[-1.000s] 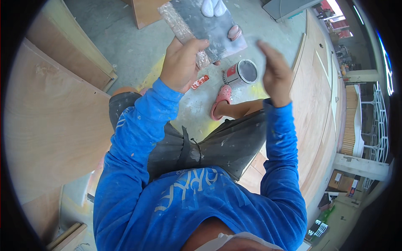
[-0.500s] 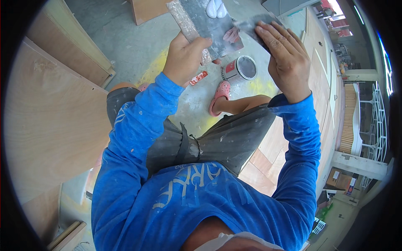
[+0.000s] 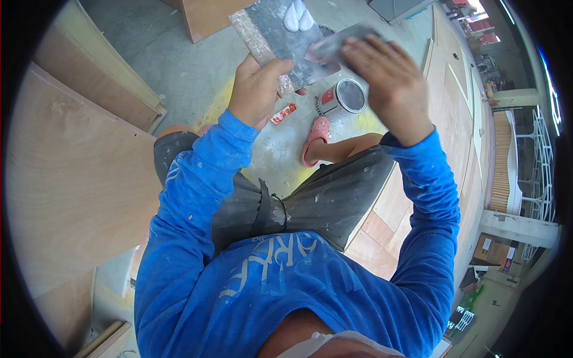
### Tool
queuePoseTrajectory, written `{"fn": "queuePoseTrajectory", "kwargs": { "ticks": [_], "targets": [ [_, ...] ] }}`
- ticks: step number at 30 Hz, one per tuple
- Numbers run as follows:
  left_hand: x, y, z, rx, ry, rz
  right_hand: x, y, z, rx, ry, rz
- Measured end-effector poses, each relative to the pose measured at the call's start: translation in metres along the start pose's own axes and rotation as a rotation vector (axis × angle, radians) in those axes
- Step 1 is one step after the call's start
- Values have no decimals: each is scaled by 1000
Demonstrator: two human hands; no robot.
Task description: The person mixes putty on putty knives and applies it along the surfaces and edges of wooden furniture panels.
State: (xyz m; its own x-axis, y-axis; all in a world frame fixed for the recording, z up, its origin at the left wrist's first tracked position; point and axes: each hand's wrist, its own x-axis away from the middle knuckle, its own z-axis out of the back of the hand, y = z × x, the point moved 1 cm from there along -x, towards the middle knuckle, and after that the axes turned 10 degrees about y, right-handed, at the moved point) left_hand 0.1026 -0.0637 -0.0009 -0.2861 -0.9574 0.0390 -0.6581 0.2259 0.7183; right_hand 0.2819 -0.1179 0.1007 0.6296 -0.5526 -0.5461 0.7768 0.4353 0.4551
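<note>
My left hand is closed round the pale, worn back strip of a wide filling blade, thumb on top. Two white dollops of paste sit on the far part of its grey face. A pinkish smear of putty lies near its right edge. My right hand, blurred by motion, grips a flat grey scraper. The scraper's edge overlaps the right side of the filling blade at the smear. Its handle, if any, is hidden under my fingers.
An open can of grey material stands on the floor below the blades. Beside it lies a small red-and-white piece. Wooden panels rise at left; a long plywood surface runs along the right. A pink clog is on my foot.
My right hand has moved left with the scraper, bringing it over the filling blade's right edge. My left hand and the filling blade have shifted slightly left.
</note>
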Motion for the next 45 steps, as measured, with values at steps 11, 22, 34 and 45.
{"fn": "queuePoseTrajectory", "kwargs": {
  "ticks": [11,22,34,45],
  "targets": [
    [-4,6,3,210,33,114,13,-18,-14,-289,192,-336],
    [-3,14,6,194,-50,-43,39,-21,-34,-493,70,-503],
    [-7,-7,13,-342,47,-393,-4,-17,-25,-259,133,-104],
    [-4,24,9,200,123,-138,24,-36,-20,-889,422,-748]
  ]
}}
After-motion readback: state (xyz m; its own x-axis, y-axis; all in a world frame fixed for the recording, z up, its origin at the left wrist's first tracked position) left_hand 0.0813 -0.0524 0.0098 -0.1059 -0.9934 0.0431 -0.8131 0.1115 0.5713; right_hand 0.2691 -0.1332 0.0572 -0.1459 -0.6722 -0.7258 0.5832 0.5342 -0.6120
